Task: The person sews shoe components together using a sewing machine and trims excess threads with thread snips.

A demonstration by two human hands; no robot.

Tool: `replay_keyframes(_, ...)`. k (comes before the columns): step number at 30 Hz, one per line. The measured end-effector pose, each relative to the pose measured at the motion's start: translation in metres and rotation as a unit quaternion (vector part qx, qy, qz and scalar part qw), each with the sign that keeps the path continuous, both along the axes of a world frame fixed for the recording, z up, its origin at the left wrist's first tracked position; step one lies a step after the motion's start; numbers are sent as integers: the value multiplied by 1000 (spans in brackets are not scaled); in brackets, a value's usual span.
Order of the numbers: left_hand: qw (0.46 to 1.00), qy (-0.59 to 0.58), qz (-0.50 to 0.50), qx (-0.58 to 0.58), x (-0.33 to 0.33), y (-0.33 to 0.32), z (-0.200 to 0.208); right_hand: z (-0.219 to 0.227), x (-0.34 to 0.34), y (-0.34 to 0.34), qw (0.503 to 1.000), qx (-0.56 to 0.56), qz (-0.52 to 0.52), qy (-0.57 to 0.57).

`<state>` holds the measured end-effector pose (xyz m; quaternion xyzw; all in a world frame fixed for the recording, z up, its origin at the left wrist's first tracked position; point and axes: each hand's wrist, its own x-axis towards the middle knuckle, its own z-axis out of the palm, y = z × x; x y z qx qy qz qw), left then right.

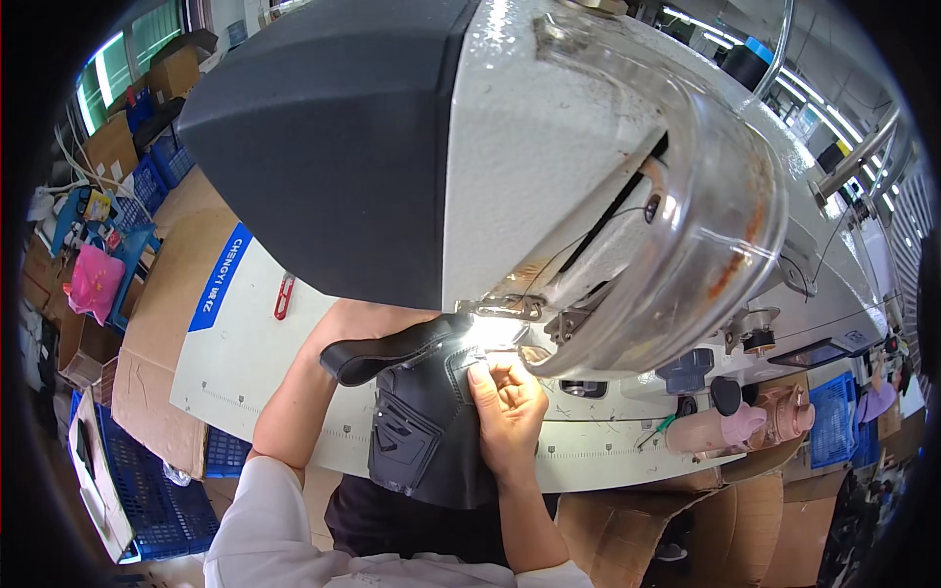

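A black leather piece (421, 431) with stitching and a raised panel hangs over the front edge of the sewing machine's table. Its upper end lies in the bright light under the sewing machine head (343, 147), and a strap-like part (392, 355) loops out to the left. My right hand (512, 407) pinches the piece's right edge close to the lit sewing spot. From the left, my left hand (382, 317) reaches behind the strap; its fingers are hidden by the strap and the machine head.
Red thread snips (283, 297) lie on the white table (245, 367) at left. To the right are a green-handled tool (657, 431), a pink bottle (716, 431) and a clear bottle (784, 412). Cardboard (157, 363) and blue crates (162, 500) flank the left side.
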<state>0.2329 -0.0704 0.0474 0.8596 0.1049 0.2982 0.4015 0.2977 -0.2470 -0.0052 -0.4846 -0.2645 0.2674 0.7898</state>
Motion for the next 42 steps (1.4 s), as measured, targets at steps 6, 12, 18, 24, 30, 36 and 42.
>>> replay_keyframes(6, 995, -6, 17, 98, 0, 2, -9, -5, 1, 1, 1000, -2, 1, -2)
replay_keyframes(12, 990, -12, -5, 138, -1, 2, -15, -4, 7, -4, 999, -29, 22, 37)
replay_keyframes(18, 964, -67, 13, 257, 3, 12, -16, -4, 7, -12, 998, -42, 48, 13)
replay_keyframes(24, 971, -89, 40, 218, 12, 22, -19, 7, 3, -10, 998, -61, 31, 5)
replay_keyframes(30, 974, -95, 63, 194, 18, 21, -20, 7, 13, -8, 997, -70, 30, 7)
replay_keyframes(36, 979, -103, 62, 164, 20, 24, -26, -2, 29, -10, 986, -158, -15, -56)
replay_keyframes(42, 983, -116, 61, 131, 17, 28, -35, 14, 30, -7, 987, -150, -10, -50)
